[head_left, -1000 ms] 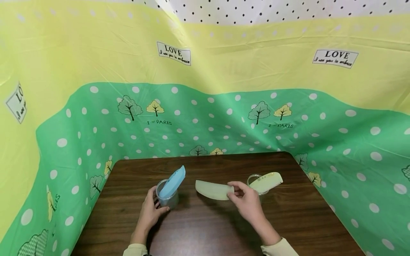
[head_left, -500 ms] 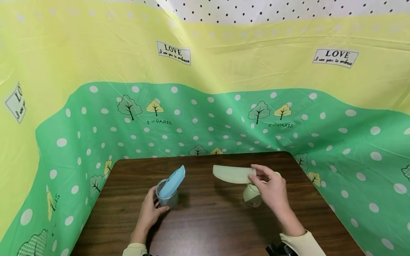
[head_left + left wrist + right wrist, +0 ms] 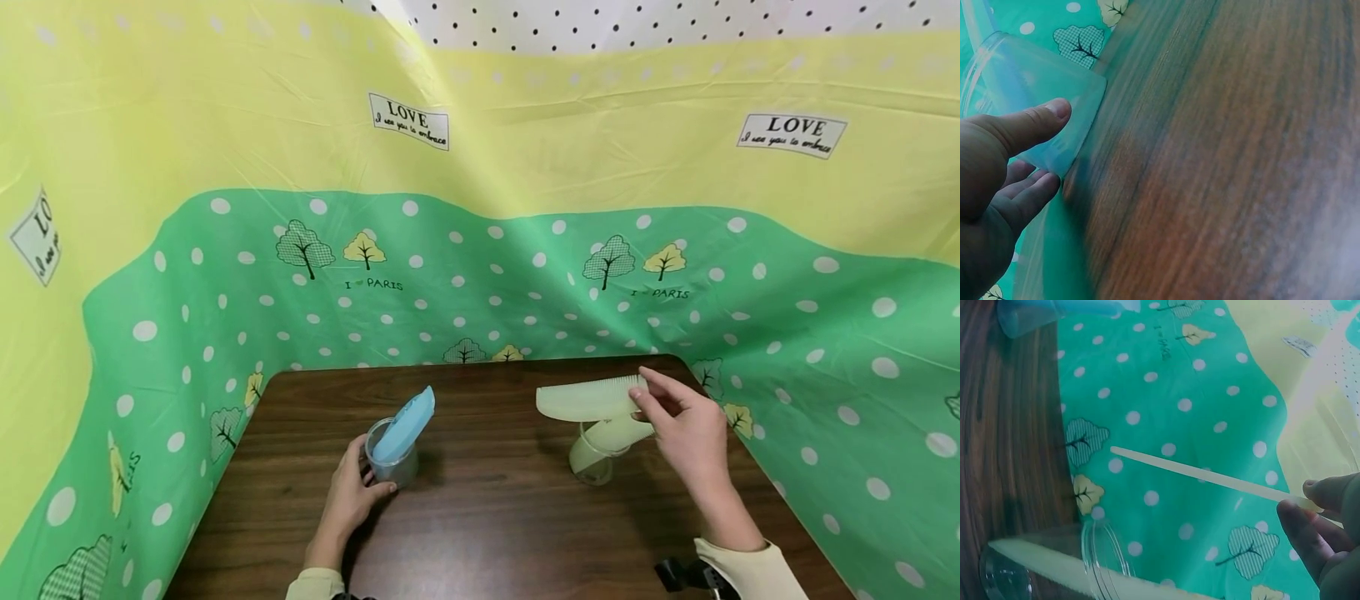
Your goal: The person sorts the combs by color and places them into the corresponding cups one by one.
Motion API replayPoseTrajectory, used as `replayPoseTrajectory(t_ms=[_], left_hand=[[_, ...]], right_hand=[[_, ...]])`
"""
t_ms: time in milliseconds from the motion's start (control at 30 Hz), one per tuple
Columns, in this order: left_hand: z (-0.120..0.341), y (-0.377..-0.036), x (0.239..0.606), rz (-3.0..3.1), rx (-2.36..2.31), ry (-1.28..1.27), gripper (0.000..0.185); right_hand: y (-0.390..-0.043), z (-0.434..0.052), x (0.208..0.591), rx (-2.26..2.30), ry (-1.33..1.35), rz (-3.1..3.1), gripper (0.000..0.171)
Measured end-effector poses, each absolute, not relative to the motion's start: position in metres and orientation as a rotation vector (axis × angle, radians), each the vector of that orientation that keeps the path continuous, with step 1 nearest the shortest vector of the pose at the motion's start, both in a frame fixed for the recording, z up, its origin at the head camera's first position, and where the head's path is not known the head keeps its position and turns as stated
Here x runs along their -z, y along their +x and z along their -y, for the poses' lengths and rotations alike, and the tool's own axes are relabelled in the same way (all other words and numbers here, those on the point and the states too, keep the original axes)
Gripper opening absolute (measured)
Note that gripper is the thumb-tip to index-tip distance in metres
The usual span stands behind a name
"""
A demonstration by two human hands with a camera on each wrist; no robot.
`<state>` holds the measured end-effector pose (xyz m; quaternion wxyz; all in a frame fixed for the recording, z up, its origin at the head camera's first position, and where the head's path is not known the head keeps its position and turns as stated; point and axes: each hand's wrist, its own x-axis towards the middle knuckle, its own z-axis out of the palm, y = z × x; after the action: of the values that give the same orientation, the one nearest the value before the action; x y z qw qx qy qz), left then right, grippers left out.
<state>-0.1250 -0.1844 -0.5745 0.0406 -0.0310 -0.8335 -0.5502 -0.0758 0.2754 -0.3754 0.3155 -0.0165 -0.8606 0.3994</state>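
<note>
My left hand (image 3: 350, 492) grips a clear plastic cup (image 3: 1054, 81) on the table, thumb on one side and fingers on the other. A blue comb (image 3: 405, 427) leans inside that cup, its end sticking out of the rim. My right hand (image 3: 688, 429) pinches one end of a pale green comb (image 3: 585, 400) between thumb and fingers. This comb is held level in the air, teeth up, above a second clear cup (image 3: 592, 467). In that cup leans another pale green comb (image 3: 617, 432), partly covered by my right hand in the head view.
A dark wood-grain table (image 3: 480, 533) lies under both cups. Behind it and at its sides hangs a green and yellow patterned cloth (image 3: 480, 275). A black strap mount (image 3: 686, 575) shows near my right sleeve.
My right hand has moved right and up with the pale green comb, from the table's middle to above the right cup. The comb's teeth now show upward. My left hand stays on its cup.
</note>
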Motion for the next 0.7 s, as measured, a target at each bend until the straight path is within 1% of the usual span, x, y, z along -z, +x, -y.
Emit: replayPoseTrajectory(t_ms=[200, 333, 700], left_hand=[[0.183, -0.125, 0.574, 2.551, 1.685, -0.096, 0.094], [0.183, -0.124, 0.575, 2.552, 1.692, -0.098, 0.094], [0.183, -0.125, 0.576, 2.553, 1.684, -0.102, 0.094]], right_hand=[[-0.070, -0.291, 0.374, -1.108, -0.119, 2.243, 0.034], [-0.069, -0.303, 0.374, -1.056, -0.167, 2.224, 0.032], [-0.063, -0.326, 0.370, -1.068, -0.225, 2.167, 0.030]])
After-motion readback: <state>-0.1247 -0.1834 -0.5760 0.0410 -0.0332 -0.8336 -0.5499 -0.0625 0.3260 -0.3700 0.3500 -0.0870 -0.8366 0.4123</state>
